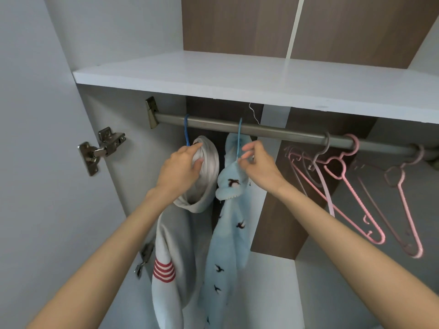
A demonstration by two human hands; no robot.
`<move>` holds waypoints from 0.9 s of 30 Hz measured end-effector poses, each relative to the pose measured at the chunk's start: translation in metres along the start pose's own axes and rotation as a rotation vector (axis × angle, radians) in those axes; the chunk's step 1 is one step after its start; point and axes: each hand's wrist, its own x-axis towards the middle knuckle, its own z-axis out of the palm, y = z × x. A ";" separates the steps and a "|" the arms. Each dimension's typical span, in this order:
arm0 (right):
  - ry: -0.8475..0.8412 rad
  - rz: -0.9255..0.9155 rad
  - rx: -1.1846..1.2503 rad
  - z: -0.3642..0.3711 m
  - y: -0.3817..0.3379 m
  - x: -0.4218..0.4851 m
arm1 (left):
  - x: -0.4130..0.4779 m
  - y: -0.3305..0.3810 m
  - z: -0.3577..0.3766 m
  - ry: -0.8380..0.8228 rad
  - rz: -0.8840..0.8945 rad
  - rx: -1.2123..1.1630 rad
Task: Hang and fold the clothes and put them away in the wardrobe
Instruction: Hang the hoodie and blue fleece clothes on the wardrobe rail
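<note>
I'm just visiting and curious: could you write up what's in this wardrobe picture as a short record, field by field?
place: open wardrobe, white shelf above a metal rail
left hand: gripping the hood of the grey hoodie
right hand: pinching the neck of the light blue hanger
hanging clothes: grey hoodie with red sleeve stripes; light blue bird-print garment beside it
hoodie's hanger: darker blue hook on the rail
spare hangers: several empty pink hangers, right part of rail
door hinge: on the left wall
</note>
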 end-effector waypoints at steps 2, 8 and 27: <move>-0.043 -0.073 0.011 -0.005 -0.008 -0.017 | -0.011 0.012 -0.008 0.020 0.000 -0.014; -0.108 -0.167 0.075 -0.012 -0.020 -0.064 | -0.057 0.038 -0.029 0.114 -0.041 -0.071; -0.444 -0.243 0.325 0.029 -0.088 -0.206 | -0.289 0.070 -0.111 0.296 -0.443 -0.190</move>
